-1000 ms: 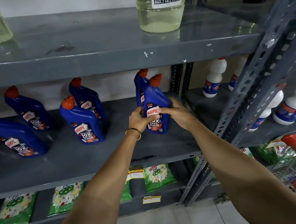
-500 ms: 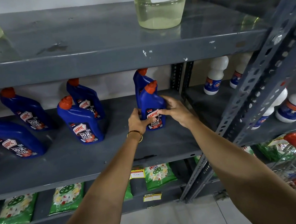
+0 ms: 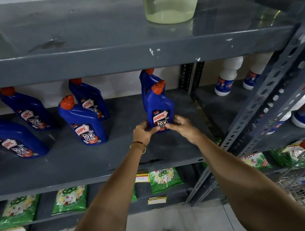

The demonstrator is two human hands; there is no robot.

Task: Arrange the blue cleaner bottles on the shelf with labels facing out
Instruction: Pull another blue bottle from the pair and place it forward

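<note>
Head cam: L hand (image 3: 143,130) & R hand (image 3: 181,125) both clasp base of front blue bottle (image 3: 159,107) standing on mid shelf (image 3: 97,169) w/ label facing out, so placing step; next prob. let go, square up.

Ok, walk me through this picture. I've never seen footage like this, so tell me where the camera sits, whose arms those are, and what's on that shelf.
The camera is worn on a person's head, looking forward and down, so the two bare arms are the wearer's own. The left hand and right hand grip the base of a blue cleaner bottle standing upright on the grey middle shelf, label facing out. Another bottle stands right behind it, and four more blue bottles sit to the left. White bottles stand on the neighbouring rack.
</note>
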